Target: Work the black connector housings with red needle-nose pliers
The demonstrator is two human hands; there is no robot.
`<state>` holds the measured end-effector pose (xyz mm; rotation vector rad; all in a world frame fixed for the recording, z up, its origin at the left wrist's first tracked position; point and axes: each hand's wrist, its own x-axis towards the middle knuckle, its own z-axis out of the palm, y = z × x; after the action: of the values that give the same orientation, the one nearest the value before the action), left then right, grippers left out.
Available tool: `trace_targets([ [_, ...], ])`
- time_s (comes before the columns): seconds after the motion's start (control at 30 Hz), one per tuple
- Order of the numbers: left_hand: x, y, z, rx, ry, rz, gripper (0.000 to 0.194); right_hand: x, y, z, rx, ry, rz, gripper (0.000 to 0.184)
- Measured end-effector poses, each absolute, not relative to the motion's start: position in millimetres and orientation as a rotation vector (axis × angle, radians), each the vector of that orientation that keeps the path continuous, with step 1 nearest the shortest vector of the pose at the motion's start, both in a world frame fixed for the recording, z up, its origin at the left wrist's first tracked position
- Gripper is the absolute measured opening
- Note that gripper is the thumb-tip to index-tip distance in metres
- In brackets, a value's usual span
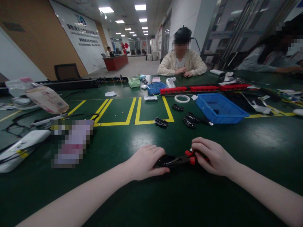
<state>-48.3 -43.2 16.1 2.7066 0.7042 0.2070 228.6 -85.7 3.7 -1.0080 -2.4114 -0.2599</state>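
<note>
Pliers and a black part meet between two hands at the green table.
In the head view, the left hand curls thumb and fingers around a black part, partly hidden, just above the near tabletop; the right hand wraps the red handles of the pliers, whose jaws point left and reach the part, though whether they bite it I cannot tell. Beyond lie black ribbed pieces, near a blue plastic bin and a white ring.
</note>
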Motion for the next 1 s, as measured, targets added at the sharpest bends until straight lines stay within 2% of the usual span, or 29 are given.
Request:
trace_targets([
  [0.13, -48, -42, 15, 2.723, 0.69, 0.225, 0.03, 231, -85, 1, -0.961, -2.415, -0.281, 0.03],
  [0.5, -48, -42, 15, 2.72, 0.672, 0.233, 0.031, 234, -83, -3, -0.929, -2.364, -0.231, 0.031],
  [1.0, -49, -41, 14, 2.732, 0.656, 0.241, 0.031, 224, -85, 10, -0.93, -2.376, -0.286, 0.017],
])
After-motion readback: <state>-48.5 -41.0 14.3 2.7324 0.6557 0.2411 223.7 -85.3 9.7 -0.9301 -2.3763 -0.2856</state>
